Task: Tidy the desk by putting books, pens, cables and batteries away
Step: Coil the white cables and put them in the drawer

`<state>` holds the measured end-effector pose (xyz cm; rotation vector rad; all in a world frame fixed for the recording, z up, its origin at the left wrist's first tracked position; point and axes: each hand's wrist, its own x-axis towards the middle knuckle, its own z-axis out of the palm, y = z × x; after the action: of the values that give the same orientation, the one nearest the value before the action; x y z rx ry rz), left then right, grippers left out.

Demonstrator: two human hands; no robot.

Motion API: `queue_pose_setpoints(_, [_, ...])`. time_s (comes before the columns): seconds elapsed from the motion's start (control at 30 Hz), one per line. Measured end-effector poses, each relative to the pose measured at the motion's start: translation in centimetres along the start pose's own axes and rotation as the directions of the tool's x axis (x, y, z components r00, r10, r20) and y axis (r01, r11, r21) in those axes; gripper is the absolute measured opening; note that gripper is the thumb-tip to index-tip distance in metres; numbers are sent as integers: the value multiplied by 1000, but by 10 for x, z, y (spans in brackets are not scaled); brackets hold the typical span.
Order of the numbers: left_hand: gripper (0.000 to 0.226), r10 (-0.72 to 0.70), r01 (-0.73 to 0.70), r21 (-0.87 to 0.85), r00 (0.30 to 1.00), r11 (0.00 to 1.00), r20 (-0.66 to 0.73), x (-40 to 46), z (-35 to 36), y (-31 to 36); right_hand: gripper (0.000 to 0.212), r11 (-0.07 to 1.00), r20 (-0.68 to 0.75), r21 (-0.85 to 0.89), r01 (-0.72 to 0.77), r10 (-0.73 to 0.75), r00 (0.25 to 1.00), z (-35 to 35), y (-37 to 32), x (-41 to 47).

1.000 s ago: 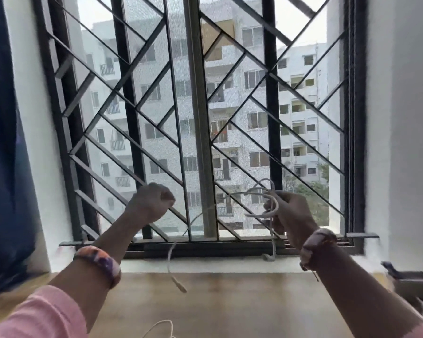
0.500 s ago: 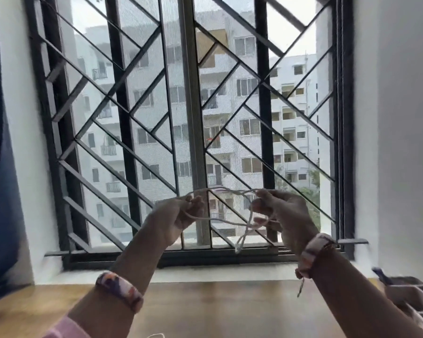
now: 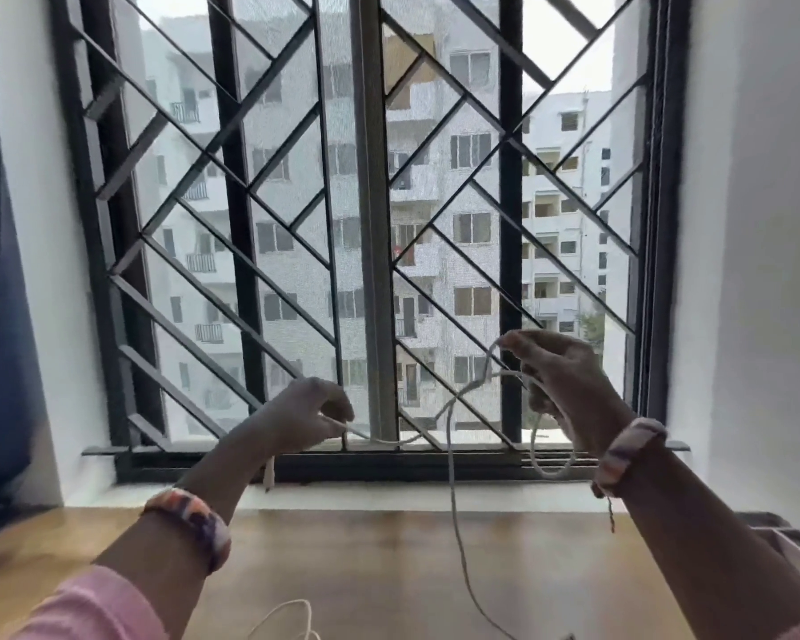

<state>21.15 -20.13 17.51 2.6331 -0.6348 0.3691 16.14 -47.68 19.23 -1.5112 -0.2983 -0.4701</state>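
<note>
Cable (image 3: 453, 478) is trailing in a white strand from the bottom edge of view, up over the wooden desk (image 3: 389, 570), and rising to my two raised hands. I am pinching one stretch of it between the thumb and curled fingers of my left hand (image 3: 306, 418), a short end dangling below that wrist. I am holding my right hand (image 3: 560, 381) higher and further right, fingers curled round a loop that is hanging beneath it. Both forearms are reaching forward, wearing woven bracelets (image 3: 190, 519). Beyond them the barred window (image 3: 370, 224) is facing apartment blocks.
</note>
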Motion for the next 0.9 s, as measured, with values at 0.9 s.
queue_pose_setpoints(0.9, [20, -331, 62, -981, 944, 185, -3, 15, -46, 48, 24, -58, 94, -995, 82, -246, 965, -32, 43, 5])
